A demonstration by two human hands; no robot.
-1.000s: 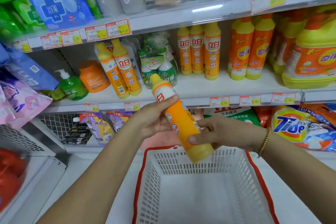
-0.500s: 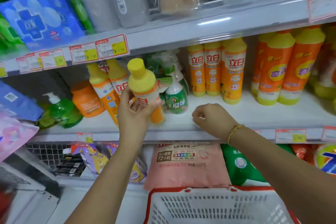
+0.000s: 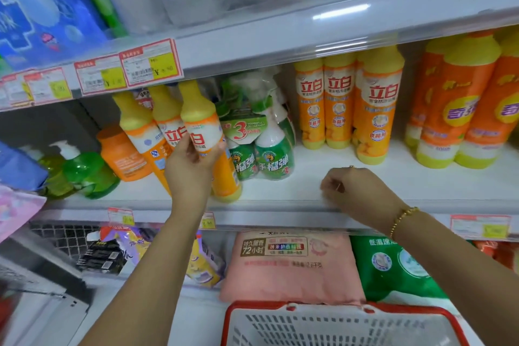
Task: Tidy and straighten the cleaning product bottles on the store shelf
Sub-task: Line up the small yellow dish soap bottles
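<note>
My left hand (image 3: 193, 166) grips an orange and yellow detergent bottle (image 3: 203, 126) round its middle. The bottle stands tilted, its base near the front edge of the white middle shelf (image 3: 309, 188). Two matching bottles (image 3: 157, 132) lean behind it to the left. My right hand (image 3: 356, 191) rests with curled fingers on the shelf's front edge and holds nothing. A green spray bottle pack (image 3: 266, 149) stands just right of the held bottle. Three upright orange bottles (image 3: 348, 109) stand further right.
Larger orange bottles (image 3: 463, 121) fill the shelf's right end. A squat orange jar (image 3: 120, 154) and green pump bottles (image 3: 78, 168) sit at the left. Soft detergent bags (image 3: 292, 267) lie on the lower shelf. A white basket with a red rim (image 3: 337, 323) is below.
My left hand carried the bottle from above the basket up onto the middle shelf, beside the two matching bottles. My right hand let go of it and moved to the shelf edge.
</note>
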